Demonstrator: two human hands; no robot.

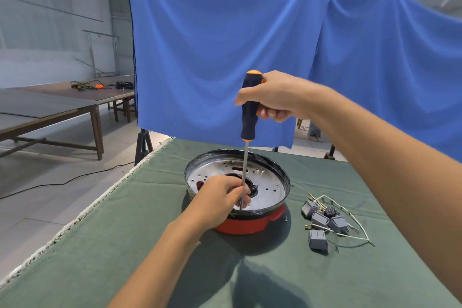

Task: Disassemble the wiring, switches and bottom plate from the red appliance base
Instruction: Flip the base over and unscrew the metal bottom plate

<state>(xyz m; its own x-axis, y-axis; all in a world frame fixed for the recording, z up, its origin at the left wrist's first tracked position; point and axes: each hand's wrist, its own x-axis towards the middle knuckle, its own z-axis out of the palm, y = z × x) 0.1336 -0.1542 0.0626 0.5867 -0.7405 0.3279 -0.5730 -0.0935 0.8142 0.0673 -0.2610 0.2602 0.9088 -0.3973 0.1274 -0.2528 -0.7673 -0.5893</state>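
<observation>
Above the red appliance base (246,225), the right hand (272,97) grips the screwdriver (249,112) handle, shaft upright. Lower, the left hand (220,199) pinches the shaft over the metal plate (270,189). Switches (321,220) and wires (350,215) lie just right on the bench (125,245).

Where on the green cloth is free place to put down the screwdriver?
Bare cloth lies left of the red base, toward the frayed edge, and also near the camera in front of the base. Right of the base is crowded with switches and wires.
</observation>
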